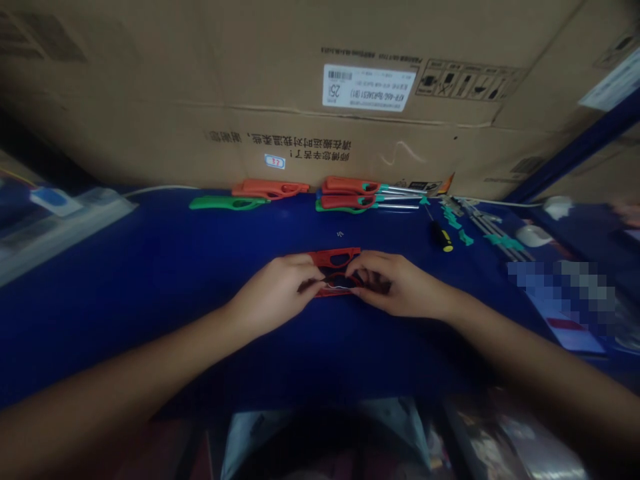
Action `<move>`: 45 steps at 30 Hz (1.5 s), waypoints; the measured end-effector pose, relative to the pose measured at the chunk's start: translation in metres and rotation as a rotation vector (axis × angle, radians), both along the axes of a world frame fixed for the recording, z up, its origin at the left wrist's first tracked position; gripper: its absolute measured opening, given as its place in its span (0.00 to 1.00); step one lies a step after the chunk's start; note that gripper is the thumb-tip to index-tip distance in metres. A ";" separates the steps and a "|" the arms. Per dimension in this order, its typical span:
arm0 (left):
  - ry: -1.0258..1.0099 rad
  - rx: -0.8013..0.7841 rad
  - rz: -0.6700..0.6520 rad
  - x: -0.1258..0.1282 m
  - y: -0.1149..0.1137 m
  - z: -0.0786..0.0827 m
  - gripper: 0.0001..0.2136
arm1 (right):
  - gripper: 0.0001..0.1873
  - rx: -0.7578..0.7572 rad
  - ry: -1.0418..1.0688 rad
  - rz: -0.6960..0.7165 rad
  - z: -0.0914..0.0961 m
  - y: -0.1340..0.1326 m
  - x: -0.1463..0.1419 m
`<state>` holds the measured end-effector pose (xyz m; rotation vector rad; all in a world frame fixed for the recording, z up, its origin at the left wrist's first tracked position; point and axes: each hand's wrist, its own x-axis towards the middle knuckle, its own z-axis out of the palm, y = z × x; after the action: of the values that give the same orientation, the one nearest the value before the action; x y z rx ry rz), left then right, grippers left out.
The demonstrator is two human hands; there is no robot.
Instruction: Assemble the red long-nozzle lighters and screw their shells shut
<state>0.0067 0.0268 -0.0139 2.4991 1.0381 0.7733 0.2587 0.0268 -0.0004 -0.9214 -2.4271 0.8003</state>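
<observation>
Just above the blue table, both hands are around the parts of a red long-necked lighter's handle. My left hand [280, 290] is closed, its thumb and fingertips pinched at the left end of the nearer red lighter casing [333, 292]. At the right end of that casing, the bent fingers of my right hand [400, 283] grip it too. Between the fingertips runs a thin whitish line that looks like a wire. A second red casing piece [336, 257], with an oval trigger opening, lies just beyond the fingers. My fingers partly cover both pieces.
Red casings [273, 189] and a green casing [227, 203] lie along the back. Assembled lighters [350, 200] with metal tubes are beside them. A black-yellow screwdriver [441, 237], metal tubes [493, 230] and a phone-like object [575, 330] sit rightward. A cardboard wall [275, 80] stands behind.
</observation>
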 end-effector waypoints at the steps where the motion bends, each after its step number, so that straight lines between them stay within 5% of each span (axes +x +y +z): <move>1: -0.008 -0.008 -0.002 0.000 0.000 0.000 0.06 | 0.10 -0.011 0.007 0.021 -0.002 0.001 0.000; 5: -0.019 -0.040 0.005 0.000 0.000 0.000 0.07 | 0.05 0.063 -0.023 0.109 -0.005 0.003 -0.001; 15: -0.035 -0.064 -0.001 -0.001 0.001 -0.001 0.07 | 0.17 0.088 0.007 0.083 -0.009 0.001 0.000; 26: -0.111 -0.136 0.056 0.002 0.000 -0.005 0.05 | 0.02 0.103 0.051 0.034 -0.008 0.001 -0.003; 45: -0.162 -0.179 0.084 0.003 0.000 -0.001 0.06 | 0.01 0.076 0.094 -0.024 -0.011 -0.001 -0.005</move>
<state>0.0099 0.0271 -0.0146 2.2166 1.1084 0.8513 0.2537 0.0253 -0.0113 -0.8627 -2.3440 0.7212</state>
